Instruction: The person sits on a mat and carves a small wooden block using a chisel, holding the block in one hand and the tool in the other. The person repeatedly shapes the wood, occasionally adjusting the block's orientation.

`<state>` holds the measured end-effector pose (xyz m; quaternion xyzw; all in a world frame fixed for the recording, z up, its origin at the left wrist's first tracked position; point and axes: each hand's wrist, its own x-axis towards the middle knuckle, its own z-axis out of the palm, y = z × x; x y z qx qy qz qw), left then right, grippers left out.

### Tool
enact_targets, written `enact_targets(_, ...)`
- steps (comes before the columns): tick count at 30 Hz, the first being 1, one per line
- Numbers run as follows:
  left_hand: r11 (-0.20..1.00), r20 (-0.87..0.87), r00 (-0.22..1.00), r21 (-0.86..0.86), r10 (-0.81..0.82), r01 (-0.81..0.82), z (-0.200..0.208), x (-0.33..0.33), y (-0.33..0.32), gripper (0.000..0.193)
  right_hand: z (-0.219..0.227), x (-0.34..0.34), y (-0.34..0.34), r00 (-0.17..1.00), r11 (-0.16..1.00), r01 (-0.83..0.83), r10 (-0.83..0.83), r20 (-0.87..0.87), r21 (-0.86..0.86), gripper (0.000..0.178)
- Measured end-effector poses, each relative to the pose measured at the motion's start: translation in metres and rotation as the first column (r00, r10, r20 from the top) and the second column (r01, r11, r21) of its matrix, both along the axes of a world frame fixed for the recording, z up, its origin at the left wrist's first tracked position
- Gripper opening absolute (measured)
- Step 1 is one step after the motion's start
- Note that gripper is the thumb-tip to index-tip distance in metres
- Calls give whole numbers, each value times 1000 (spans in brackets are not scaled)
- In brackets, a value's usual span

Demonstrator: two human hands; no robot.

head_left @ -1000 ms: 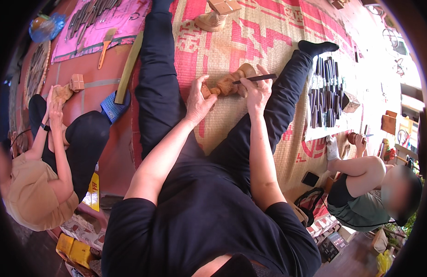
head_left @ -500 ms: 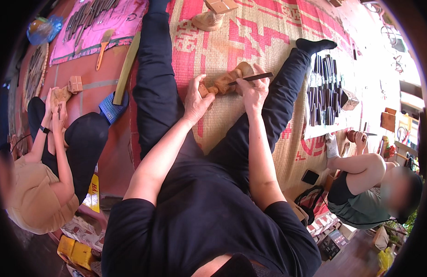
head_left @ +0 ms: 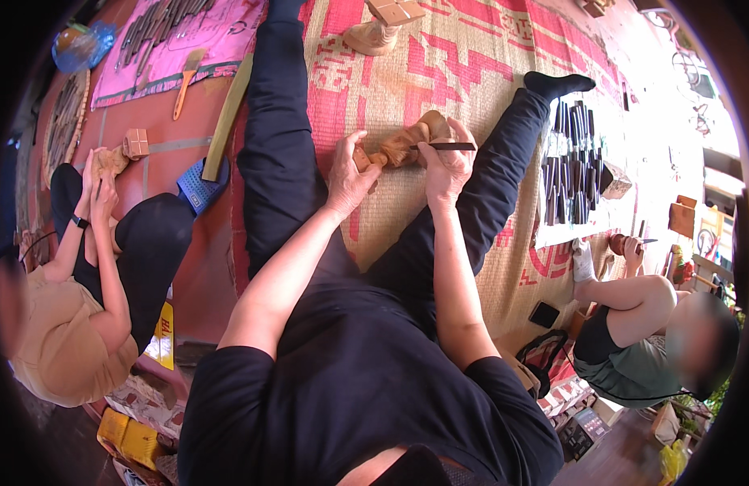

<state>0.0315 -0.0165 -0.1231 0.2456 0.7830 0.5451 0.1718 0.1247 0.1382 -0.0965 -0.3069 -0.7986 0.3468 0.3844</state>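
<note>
Between my outstretched legs I have a light-brown wooden carving, narrow-necked, with a rounded block at its near left end and a wider flared far end. My left hand is wrapped round the block end. In my right hand is a slim dark carving chisel, lying nearly level across the fingers. Its tip meets the middle of the carving, and the right hand rests close against the flared end. Fine detail of the cut surface is too small to tell.
A red-and-straw woven mat lies under me, with another carved wooden piece at the far side. Several dark chisels lie in rows on the right, more tools on a pink cloth. Co-workers sit left and right; a brush lies left.
The chisel has swung from a slant to nearly level, its rear end lower. My right hand has turned with it and closed in; the carving and left hand barely moved.
</note>
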Motion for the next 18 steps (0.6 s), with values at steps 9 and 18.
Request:
enact_targets(9, 1000, 1, 1000, -14, 7, -7, 2, 0, -1, 62, 9, -2, -2, 998, 992, 26, -34, -61, -125, 21)
enact_targets(18, 1000, -6, 1000, -10, 2, -2, 4, 0, -2, 62, -3, 4, 6, 999, 994, 28, -32, -32, -105, 19)
